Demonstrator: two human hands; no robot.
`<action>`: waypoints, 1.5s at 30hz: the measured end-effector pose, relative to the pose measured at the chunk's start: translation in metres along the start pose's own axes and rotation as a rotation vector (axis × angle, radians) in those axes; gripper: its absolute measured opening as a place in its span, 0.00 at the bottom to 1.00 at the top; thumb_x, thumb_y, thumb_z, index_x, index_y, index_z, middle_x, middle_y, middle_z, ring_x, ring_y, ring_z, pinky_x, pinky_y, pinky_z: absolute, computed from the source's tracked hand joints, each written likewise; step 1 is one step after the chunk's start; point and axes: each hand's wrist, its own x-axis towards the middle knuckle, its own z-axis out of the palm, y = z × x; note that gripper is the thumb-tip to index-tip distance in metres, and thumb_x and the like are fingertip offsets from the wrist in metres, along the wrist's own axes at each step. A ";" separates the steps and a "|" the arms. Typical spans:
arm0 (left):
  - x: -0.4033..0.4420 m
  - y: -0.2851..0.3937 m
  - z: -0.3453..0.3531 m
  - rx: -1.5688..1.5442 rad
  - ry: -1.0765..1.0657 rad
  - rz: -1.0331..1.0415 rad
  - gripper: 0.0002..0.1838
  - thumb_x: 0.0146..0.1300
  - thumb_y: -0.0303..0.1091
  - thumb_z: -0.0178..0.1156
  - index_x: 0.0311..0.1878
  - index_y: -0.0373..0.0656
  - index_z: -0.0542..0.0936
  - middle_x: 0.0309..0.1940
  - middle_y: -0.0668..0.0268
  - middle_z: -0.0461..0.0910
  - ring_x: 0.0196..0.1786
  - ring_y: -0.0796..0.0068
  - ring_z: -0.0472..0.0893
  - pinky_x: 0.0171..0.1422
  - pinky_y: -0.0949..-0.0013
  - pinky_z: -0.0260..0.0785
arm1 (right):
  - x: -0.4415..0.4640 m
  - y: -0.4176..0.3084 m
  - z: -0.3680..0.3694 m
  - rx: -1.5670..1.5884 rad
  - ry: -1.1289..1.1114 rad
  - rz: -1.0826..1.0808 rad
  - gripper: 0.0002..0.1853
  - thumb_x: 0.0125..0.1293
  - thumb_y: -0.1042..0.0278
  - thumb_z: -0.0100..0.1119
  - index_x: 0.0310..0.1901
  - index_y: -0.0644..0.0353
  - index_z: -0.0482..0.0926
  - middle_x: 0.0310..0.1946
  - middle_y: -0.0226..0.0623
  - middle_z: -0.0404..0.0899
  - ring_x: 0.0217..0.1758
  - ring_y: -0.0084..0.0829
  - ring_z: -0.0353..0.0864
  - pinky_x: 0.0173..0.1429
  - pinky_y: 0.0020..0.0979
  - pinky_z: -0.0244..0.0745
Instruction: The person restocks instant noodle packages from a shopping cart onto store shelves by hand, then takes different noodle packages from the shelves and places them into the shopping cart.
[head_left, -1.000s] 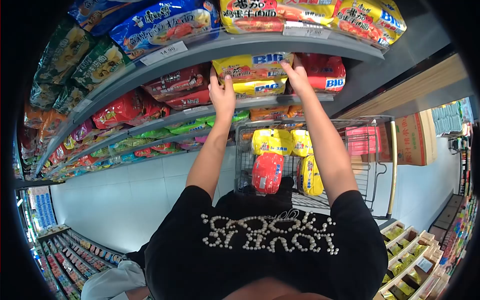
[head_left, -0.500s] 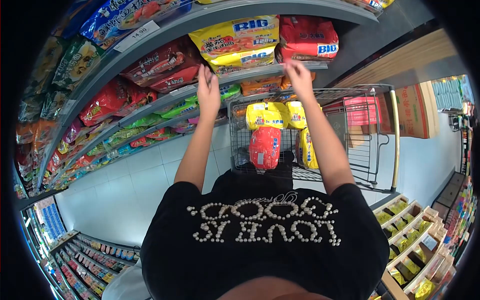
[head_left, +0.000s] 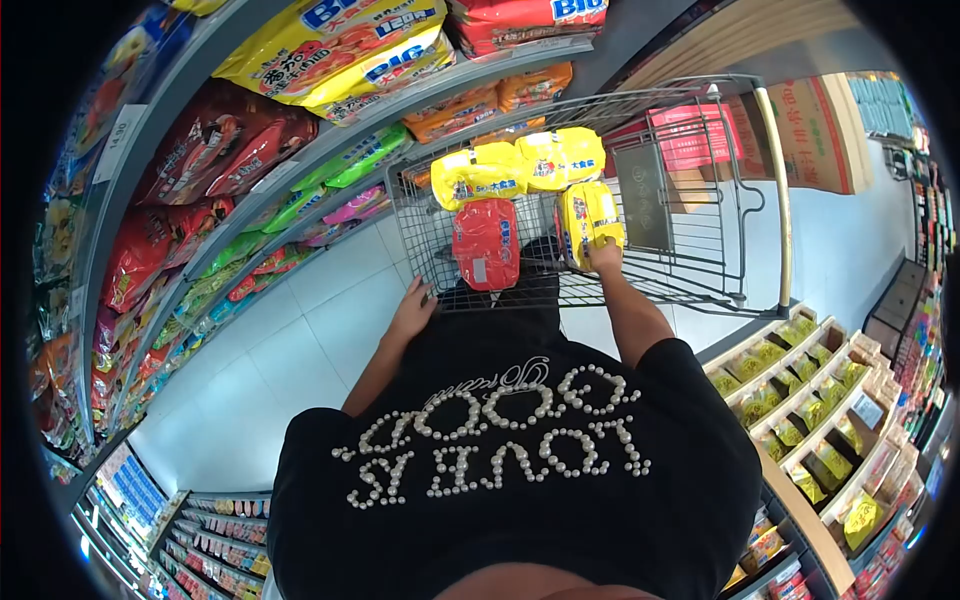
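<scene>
My right hand [head_left: 605, 256] reaches into the wire shopping cart [head_left: 668, 280] and grips the near end of a yellow instant noodle pack [head_left: 590, 215]. Left of that pack lies a red noodle pack [head_left: 486, 243]. Behind them, two more yellow packs, one at the left [head_left: 478, 174] and one at the right [head_left: 560, 158], sit side by side. My left hand [head_left: 412, 306] is beside the cart's near left corner, fingers apart and holding nothing. Whether its fingertips touch the wire is unclear.
Shelves of bagged noodles run along the left and top, with large yellow packs [head_left: 350, 55] and a red pack [head_left: 520, 22] above the cart. Cardboard boxes [head_left: 815, 135] stand beyond the cart handle [head_left: 778, 200]. Wooden bins of yellow packets [head_left: 800, 400] are at the right.
Both hands have come down from the shelf with the large yellow and red packs. My right hand has taken hold of a yellow pack in the cart; my left hand has lowered beside the cart.
</scene>
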 end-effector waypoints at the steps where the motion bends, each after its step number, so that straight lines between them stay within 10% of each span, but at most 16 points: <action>1: 0.003 -0.001 0.001 -0.074 0.019 -0.041 0.23 0.64 0.38 0.59 0.60 0.39 0.73 0.70 0.44 0.57 0.69 0.47 0.65 0.72 0.61 0.57 | 0.006 0.001 0.002 0.010 -0.034 -0.013 0.34 0.56 0.49 0.63 0.62 0.53 0.67 0.56 0.52 0.73 0.59 0.49 0.74 0.63 0.43 0.69; 9: -0.003 -0.006 0.017 0.105 0.053 -0.025 0.19 0.63 0.35 0.59 0.56 0.42 0.75 0.73 0.45 0.50 0.74 0.47 0.56 0.72 0.60 0.57 | 0.024 -0.038 -0.028 -0.162 -0.179 0.032 0.38 0.53 0.33 0.60 0.58 0.54 0.70 0.57 0.46 0.74 0.60 0.43 0.75 0.60 0.46 0.71; 17: -0.008 0.014 0.014 -0.032 0.074 -0.115 0.17 0.62 0.34 0.59 0.54 0.41 0.77 0.72 0.44 0.53 0.73 0.45 0.56 0.75 0.57 0.53 | 0.074 -0.028 -0.019 -0.479 -0.356 -0.208 0.23 0.69 0.53 0.40 0.53 0.59 0.77 0.54 0.44 0.79 0.57 0.41 0.79 0.60 0.43 0.72; 29: 0.013 0.021 0.007 0.238 0.346 0.154 0.13 0.58 0.33 0.60 0.47 0.44 0.80 0.54 0.50 0.74 0.65 0.52 0.68 0.75 0.50 0.50 | -0.011 -0.024 -0.074 -0.451 -0.122 -0.574 0.20 0.64 0.50 0.45 0.43 0.55 0.81 0.41 0.54 0.81 0.47 0.51 0.80 0.53 0.47 0.74; 35: 0.031 0.067 -0.016 -0.480 0.182 0.060 0.16 0.65 0.40 0.57 0.52 0.44 0.77 0.53 0.54 0.77 0.62 0.61 0.72 0.69 0.59 0.60 | -0.121 -0.086 -0.164 -0.196 -0.094 -0.903 0.16 0.64 0.59 0.49 0.35 0.66 0.78 0.32 0.56 0.80 0.37 0.54 0.81 0.43 0.46 0.75; 38: 0.044 0.102 -0.018 -0.966 0.150 0.141 0.18 0.70 0.45 0.52 0.57 0.47 0.75 0.49 0.63 0.79 0.51 0.67 0.80 0.56 0.56 0.72 | -0.201 -0.117 -0.216 0.151 -0.347 -0.824 0.15 0.66 0.64 0.51 0.35 0.70 0.77 0.27 0.40 0.80 0.28 0.26 0.78 0.34 0.31 0.73; 41: 0.019 0.161 -0.065 -1.610 -0.348 -0.118 0.23 0.71 0.53 0.47 0.59 0.47 0.74 0.49 0.63 0.80 0.49 0.64 0.81 0.55 0.57 0.73 | -0.280 -0.145 -0.278 0.607 -0.483 -0.873 0.12 0.67 0.69 0.49 0.38 0.71 0.79 0.30 0.30 0.81 0.33 0.17 0.77 0.38 0.24 0.71; 45: -0.038 0.235 -0.120 -1.853 -0.310 -0.197 0.28 0.71 0.56 0.45 0.63 0.44 0.69 0.51 0.61 0.78 0.54 0.60 0.78 0.61 0.56 0.70 | -0.291 -0.160 -0.282 0.661 -0.342 -0.968 0.05 0.66 0.74 0.54 0.36 0.65 0.77 0.31 0.25 0.76 0.34 0.15 0.73 0.39 0.21 0.69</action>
